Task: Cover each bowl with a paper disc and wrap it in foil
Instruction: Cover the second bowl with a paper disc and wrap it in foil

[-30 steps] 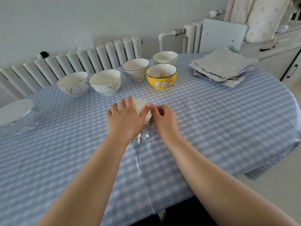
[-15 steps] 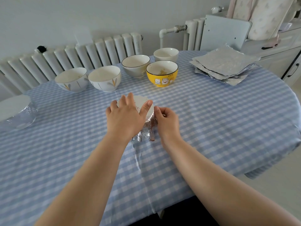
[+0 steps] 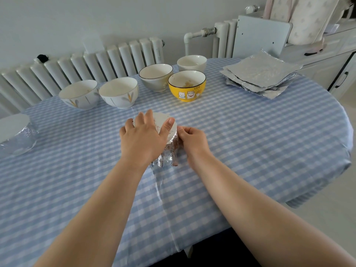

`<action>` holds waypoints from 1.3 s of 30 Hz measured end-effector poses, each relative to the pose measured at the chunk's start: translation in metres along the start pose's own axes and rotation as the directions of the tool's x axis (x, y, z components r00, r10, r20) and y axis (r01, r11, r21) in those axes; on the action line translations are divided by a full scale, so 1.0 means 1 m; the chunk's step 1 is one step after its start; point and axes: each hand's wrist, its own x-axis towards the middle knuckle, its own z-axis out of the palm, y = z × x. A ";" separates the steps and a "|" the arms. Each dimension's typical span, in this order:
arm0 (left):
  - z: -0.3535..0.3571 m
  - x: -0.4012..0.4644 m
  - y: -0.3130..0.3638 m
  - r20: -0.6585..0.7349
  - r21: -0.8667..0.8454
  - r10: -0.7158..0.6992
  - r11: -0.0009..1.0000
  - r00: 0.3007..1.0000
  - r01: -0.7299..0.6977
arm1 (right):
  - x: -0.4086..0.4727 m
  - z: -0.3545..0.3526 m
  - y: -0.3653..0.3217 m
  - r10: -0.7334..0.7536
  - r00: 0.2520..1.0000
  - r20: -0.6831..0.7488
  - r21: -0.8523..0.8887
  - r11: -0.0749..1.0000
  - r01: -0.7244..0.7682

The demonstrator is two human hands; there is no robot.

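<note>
Since a moment ago my right hand [image 3: 189, 140] has slid down, now pinching crinkled silver foil [image 3: 167, 154] at the side of the paper-capped bowl [image 3: 169, 130] mid-table; my left hand [image 3: 143, 136] presses flat on its white paper disc [image 3: 163, 118]. Beyond, a yellow cat-print bowl [image 3: 186, 86] holds crumbs.

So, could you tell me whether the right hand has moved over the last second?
Yes, slightly: the right hand has slipped off the disc rim, down the foil, away from the yellow bowl.
</note>
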 end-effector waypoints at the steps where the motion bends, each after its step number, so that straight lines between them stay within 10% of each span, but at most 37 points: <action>1: 0.000 0.000 0.000 0.003 -0.001 -0.001 1.000 1.000 0.001 | 0.001 0.000 -0.001 0.007 1.000 0.007 -0.020 1.000 -0.007; 15: -0.006 -0.002 0.004 0.076 -0.014 -0.022 1.000 0.997 0.023 | -0.006 -0.007 0.001 -0.093 0.995 -0.030 -0.118 0.989 0.089; 22: -0.016 0.003 0.004 0.169 -0.056 -0.052 0.996 0.984 0.062 | -0.023 -0.004 0.003 -0.067 0.985 0.159 0.009 0.998 0.066; 30: -0.046 0.005 -0.019 0.230 0.024 -0.103 0.995 0.968 0.101 | -0.006 -0.016 -0.023 -0.071 0.955 0.287 -0.249 0.957 0.146; 34: -0.033 0.000 -0.030 0.117 0.137 0.134 0.979 0.984 -0.150 | -0.006 -0.012 -0.018 -0.136 0.948 0.286 -0.208 0.957 0.200; 39: -0.020 0.003 -0.042 0.189 -0.129 0.383 0.922 0.904 -0.364 | -0.009 -0.011 -0.011 -0.253 0.945 0.208 -0.137 0.949 0.284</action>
